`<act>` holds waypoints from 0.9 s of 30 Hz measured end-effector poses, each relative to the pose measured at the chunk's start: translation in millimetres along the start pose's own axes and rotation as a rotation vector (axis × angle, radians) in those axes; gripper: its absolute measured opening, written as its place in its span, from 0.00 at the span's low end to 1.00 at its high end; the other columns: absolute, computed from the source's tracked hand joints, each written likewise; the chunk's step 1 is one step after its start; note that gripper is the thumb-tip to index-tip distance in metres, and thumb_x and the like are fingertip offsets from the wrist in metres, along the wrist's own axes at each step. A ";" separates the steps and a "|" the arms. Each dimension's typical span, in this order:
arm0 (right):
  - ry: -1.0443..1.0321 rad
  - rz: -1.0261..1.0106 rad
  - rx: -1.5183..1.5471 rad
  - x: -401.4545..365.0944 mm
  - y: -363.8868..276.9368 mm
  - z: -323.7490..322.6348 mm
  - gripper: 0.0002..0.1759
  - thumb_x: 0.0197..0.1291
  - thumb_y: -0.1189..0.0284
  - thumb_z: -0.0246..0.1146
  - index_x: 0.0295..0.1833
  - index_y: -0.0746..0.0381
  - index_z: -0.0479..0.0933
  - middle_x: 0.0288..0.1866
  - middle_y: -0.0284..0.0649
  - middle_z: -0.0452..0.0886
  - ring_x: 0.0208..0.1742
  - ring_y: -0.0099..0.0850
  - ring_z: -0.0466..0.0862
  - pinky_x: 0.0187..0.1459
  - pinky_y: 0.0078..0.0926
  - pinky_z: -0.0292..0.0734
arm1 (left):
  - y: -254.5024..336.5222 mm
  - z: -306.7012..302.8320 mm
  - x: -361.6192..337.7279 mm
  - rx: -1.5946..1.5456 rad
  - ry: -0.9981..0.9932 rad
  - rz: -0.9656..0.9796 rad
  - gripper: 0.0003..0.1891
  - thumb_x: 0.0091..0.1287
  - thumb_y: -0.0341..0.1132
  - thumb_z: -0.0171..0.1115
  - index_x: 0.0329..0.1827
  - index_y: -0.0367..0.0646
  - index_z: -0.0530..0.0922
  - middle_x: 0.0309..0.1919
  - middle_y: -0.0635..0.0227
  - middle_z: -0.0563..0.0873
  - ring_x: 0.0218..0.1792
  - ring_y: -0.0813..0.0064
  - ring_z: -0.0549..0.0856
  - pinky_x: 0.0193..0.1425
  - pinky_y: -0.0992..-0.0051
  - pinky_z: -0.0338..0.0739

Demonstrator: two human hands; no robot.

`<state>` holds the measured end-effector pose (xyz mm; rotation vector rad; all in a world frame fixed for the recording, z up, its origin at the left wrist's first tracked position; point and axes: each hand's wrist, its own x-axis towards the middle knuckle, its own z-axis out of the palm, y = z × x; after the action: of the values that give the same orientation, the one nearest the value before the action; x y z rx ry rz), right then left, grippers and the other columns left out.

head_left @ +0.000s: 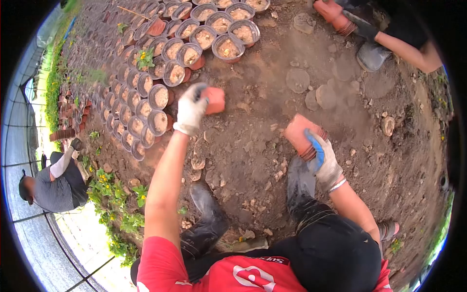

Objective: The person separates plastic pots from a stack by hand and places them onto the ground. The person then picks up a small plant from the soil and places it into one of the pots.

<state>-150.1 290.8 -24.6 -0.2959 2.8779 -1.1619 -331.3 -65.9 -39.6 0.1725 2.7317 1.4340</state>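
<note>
My left hand (189,109), in a whitish work glove, is closed on a single terracotta-coloured plastic plant pot (214,100). It hangs over bare soil just right of the rows of filled pots (176,74), whose dark rims surround pale, crumbly contents. The glove is slightly blurred, and part of the pot's near side is hidden behind the fingers. In my right hand (326,159), gloved in grey-white and blue, is a tilted stack of nested plant pots (302,134). The two hands are well apart, with dirt between them.
A co-worker's gloved hand (361,27) grips another pot stack (334,15) at upper right. A person in a striped shirt (62,181) crouches at left, beside yellow-flowered plants (109,187). My boots (206,202) stand on stony soil (253,160).
</note>
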 end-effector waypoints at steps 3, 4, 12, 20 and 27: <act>-0.010 -0.015 0.002 4.0 6.2 5.9 0.33 0.46 0.81 0.58 0.64 0.64 0.72 0.62 0.49 0.77 0.60 0.53 0.77 0.63 0.43 0.69 | 7.4 6.6 -25.0 0.823 -0.226 0.143 0.19 0.59 0.32 0.60 0.54 0.43 0.79 0.60 0.48 0.76 0.56 0.48 0.79 0.64 0.54 0.71; -0.021 -0.012 0.024 5.2 4.0 6.2 0.33 0.47 0.81 0.57 0.64 0.64 0.72 0.62 0.49 0.77 0.60 0.53 0.77 0.63 0.43 0.69 | 11.9 11.3 -26.9 1.048 -0.187 0.313 0.18 0.60 0.33 0.59 0.54 0.43 0.79 0.63 0.45 0.72 0.61 0.45 0.75 0.67 0.51 0.67; 0.007 -0.070 0.102 -4.1 8.4 9.5 0.31 0.49 0.80 0.54 0.63 0.63 0.73 0.60 0.50 0.78 0.59 0.56 0.77 0.63 0.46 0.70 | 6.1 55.2 -9.9 1.120 -0.338 0.568 0.19 0.64 0.35 0.57 0.58 0.45 0.76 0.60 0.46 0.74 0.62 0.45 0.73 0.70 0.49 0.63; 0.041 -0.062 0.115 -6.0 7.6 0.4 0.30 0.48 0.79 0.56 0.62 0.65 0.73 0.60 0.51 0.78 0.59 0.54 0.78 0.63 0.45 0.71 | 48.8 16.7 -8.0 0.565 -0.398 0.166 0.31 0.43 0.46 0.76 0.53 0.48 0.81 0.53 0.54 0.80 0.57 0.54 0.78 0.63 0.61 0.72; 0.054 -0.074 0.084 2.7 8.6 3.7 0.30 0.49 0.78 0.56 0.63 0.65 0.73 0.59 0.51 0.79 0.58 0.53 0.78 0.62 0.44 0.71 | 68.1 32.4 -117.4 0.018 -0.341 0.165 0.30 0.38 0.40 0.81 0.49 0.44 0.83 0.51 0.59 0.83 0.55 0.60 0.81 0.62 0.64 0.75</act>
<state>-153.8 293.8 -33.0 -0.3765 2.8768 -1.3188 -206.5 -15.5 -2.7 0.5972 2.4986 1.2752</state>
